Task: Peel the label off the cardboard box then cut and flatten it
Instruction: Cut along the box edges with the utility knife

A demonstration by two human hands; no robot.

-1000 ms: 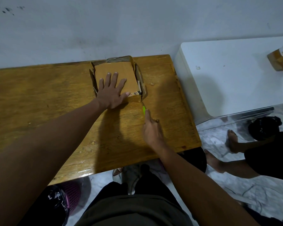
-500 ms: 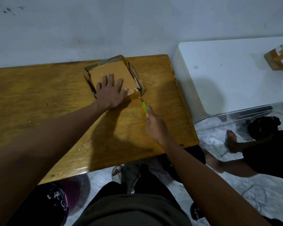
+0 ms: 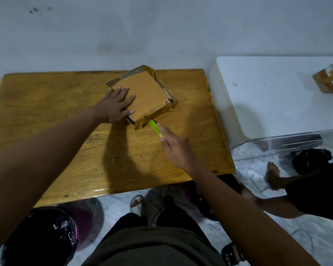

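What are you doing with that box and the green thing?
A person is cutting up a cardboard box on a wooden table. The left hand presses flat on the box's top to steady it. The right hand holds a green cutter, its blade at the box's near edge. The box is not flattened yet.

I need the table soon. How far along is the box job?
Done: the cardboard box shows no full label, only a small scrap at one corner. In hand: the left hand presses the box flat while the right hand holds the green cutter, blade at the near side wall. Left: remaining walls, flattening.
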